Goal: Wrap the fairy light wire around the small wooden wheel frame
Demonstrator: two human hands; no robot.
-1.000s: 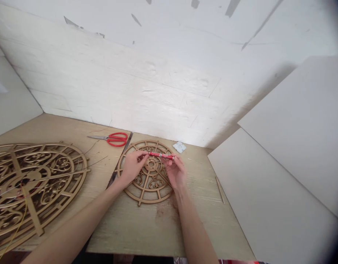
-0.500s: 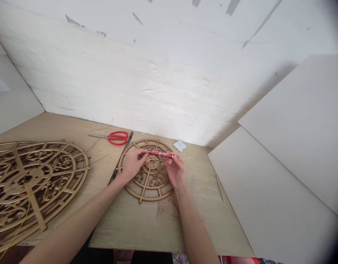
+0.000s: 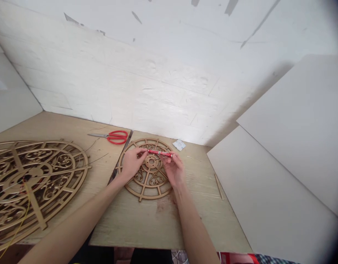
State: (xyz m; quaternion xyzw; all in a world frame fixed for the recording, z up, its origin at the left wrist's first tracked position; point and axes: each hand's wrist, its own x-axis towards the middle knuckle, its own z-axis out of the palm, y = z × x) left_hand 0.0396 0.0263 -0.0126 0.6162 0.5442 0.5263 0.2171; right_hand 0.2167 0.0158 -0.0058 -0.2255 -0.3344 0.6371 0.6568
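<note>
Both my hands hold a thin red stick-like object (image 3: pixel 159 153) level above a small round wooden fretwork disc (image 3: pixel 149 182). My left hand (image 3: pixel 132 165) pinches its left end, fingers closed. My right hand (image 3: pixel 173 169) pinches its right end, fingers curled. The disc lies flat on the pale wooden table (image 3: pixel 141 223) directly under my hands.
A far larger fretwork disc (image 3: pixel 34 183) with thin wires across it lies at the left. Red-handled scissors (image 3: pixel 111 136) rest behind my left hand. A small white packet (image 3: pixel 179 145) lies near the wall. White boards (image 3: pixel 270 198) lean at the right. A thin wooden stick (image 3: pixel 219 186) lies beside them.
The hands and the red object have barely moved; the view has shifted slightly.
</note>
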